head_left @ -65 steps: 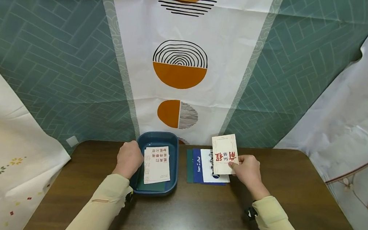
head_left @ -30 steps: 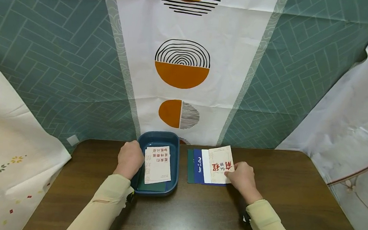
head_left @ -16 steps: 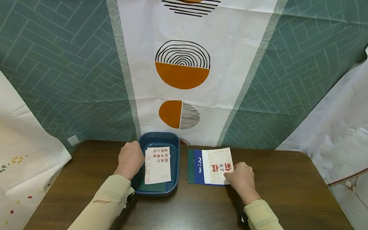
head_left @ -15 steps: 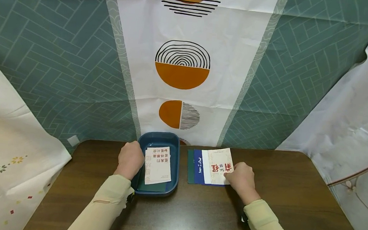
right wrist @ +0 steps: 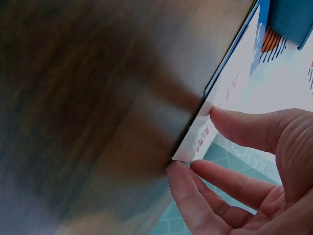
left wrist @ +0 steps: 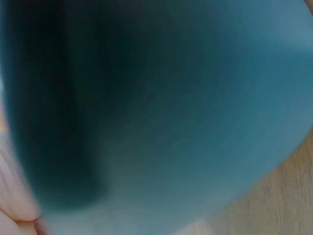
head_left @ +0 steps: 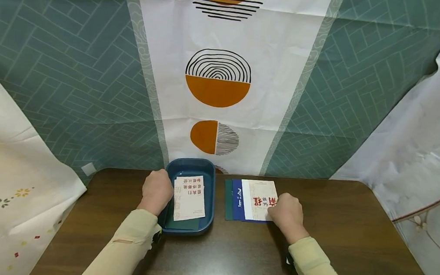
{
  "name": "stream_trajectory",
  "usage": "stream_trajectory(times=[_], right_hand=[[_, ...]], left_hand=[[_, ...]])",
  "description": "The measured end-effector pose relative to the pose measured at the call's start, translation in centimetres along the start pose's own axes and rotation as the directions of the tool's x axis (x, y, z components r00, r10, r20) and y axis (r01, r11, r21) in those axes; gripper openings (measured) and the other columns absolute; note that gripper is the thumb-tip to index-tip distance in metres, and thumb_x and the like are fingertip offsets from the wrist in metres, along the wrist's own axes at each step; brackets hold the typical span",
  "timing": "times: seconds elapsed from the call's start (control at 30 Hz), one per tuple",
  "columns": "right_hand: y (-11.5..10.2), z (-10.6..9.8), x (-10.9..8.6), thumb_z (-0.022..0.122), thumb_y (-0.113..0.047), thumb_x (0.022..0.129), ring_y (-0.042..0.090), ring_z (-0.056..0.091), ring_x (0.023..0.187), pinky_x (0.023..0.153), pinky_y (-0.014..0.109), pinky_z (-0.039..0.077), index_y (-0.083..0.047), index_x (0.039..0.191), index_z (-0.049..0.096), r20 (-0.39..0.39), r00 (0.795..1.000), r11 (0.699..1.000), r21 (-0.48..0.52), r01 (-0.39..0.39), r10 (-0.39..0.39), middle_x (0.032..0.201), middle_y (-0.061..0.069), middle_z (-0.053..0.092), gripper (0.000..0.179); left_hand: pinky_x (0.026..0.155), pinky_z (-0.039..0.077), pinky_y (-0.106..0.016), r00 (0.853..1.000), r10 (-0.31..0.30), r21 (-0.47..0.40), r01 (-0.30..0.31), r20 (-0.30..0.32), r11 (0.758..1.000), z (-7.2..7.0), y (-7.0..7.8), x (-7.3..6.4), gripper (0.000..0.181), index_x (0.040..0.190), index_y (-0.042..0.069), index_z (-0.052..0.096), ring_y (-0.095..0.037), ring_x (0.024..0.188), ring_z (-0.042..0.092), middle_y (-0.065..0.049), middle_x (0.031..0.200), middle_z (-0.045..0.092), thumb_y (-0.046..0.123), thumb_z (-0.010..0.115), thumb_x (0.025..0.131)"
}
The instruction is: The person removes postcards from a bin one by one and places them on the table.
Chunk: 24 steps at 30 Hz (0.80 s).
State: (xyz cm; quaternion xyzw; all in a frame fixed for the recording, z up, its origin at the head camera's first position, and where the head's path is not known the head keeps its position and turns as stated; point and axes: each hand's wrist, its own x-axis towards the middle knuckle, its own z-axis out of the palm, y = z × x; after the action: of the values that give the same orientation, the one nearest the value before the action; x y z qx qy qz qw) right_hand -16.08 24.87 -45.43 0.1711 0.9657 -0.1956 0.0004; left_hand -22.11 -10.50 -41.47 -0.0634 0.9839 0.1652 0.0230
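My left hand (head_left: pixel 157 192) grips the left rim of a dark blue plastic tray (head_left: pixel 208 206). In it, cream cards with red characters (head_left: pixel 189 199) lie over a green one. Blurred tray wall (left wrist: pixel 210 117) fills most of the left wrist view. To the tray's right, my right hand (head_left: pixel 287 212) holds a cream card with red characters (head_left: pixel 261 193) by its lower right corner. In the right wrist view, the thumb (right wrist: pixel 244 125) touches the card's near edge and fingertips are at its side edge. That card lies squared over a fanned stack of white, blue (head_left: pixel 236 200) and green (head_left: pixel 228 201) cards.
The dark wooden table (head_left: pixel 232 261) carries the tray and the stack near its back edge. A patterned green and white cloth (head_left: pixel 271 94) hangs right behind it. Pale cloths hang at the left (head_left: pixel 12 172) and right (head_left: pixel 431 143).
My right hand has lowered the cream card from a raised, tilted pose onto the stack and turned it straight, covering the white card's black print. My left hand has stayed at the tray.
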Motion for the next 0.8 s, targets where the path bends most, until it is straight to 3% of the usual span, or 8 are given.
stream_trajectory(times=[0.3, 0.57, 0.67, 0.8], right_hand=[[-0.4, -0.1, 0.2, 0.063, -0.018, 0.067, 0.023, 0.051, 0.059, 0.045, 0.032, 0.037, -0.007, 0.065, 0.06, 0.023, 1.0, 1.0, 0.001, -0.013, 0.013, 0.064, 0.008, 0.057, 0.012], [-1.4, -0.9, 0.3, 0.064, -0.022, 0.073, 0.024, 0.051, 0.063, 0.046, 0.033, 0.038, -0.003, 0.072, 0.061, 0.019, 1.0, 0.999, 0.028, -0.015, 0.014, 0.071, 0.012, 0.06, 0.02], [-2.7, -1.7, 0.2, 0.065, -0.026, 0.074, 0.03, 0.059, 0.071, 0.052, 0.04, 0.045, 0.0, 0.086, 0.066, -0.017, 0.999, 0.998, 0.04, 0.049, -0.049, 0.084, 0.017, 0.066, 0.029], [-5.1, -2.5, -0.2, 0.064, -0.03, 0.076, 0.037, 0.064, 0.09, 0.071, 0.049, 0.051, 0.001, 0.109, 0.065, -0.06, 0.989, 0.988, 0.059, 0.141, -0.137, 0.104, 0.02, 0.067, 0.045]], left_hand=[[0.048, 0.05, -0.037, 1.0, -0.011, 0.014, 0.01, 0.011, 1.0, -0.1, 0.2, 0.0, 0.02, 0.099, -0.009, 0.063, -0.025, 0.058, 0.056, -0.022, 0.085, 0.065, 0.003, 0.057, 0.083], [0.046, 0.05, -0.038, 1.0, -0.015, 0.023, 0.014, 0.02, 1.0, 0.1, 0.2, 0.0, 0.02, 0.098, -0.008, 0.064, -0.025, 0.059, 0.056, -0.022, 0.085, 0.065, 0.003, 0.058, 0.082], [0.045, 0.049, -0.038, 1.0, -0.016, 0.025, 0.015, 0.018, 1.0, 0.0, 0.2, 0.0, 0.02, 0.098, -0.008, 0.064, -0.025, 0.06, 0.057, -0.023, 0.086, 0.065, 0.002, 0.057, 0.082], [0.044, 0.049, -0.036, 0.999, -0.028, 0.023, 0.028, 0.023, 0.999, 0.0, 0.3, 0.0, 0.021, 0.099, -0.008, 0.063, -0.025, 0.059, 0.057, -0.022, 0.085, 0.065, 0.003, 0.058, 0.082]])
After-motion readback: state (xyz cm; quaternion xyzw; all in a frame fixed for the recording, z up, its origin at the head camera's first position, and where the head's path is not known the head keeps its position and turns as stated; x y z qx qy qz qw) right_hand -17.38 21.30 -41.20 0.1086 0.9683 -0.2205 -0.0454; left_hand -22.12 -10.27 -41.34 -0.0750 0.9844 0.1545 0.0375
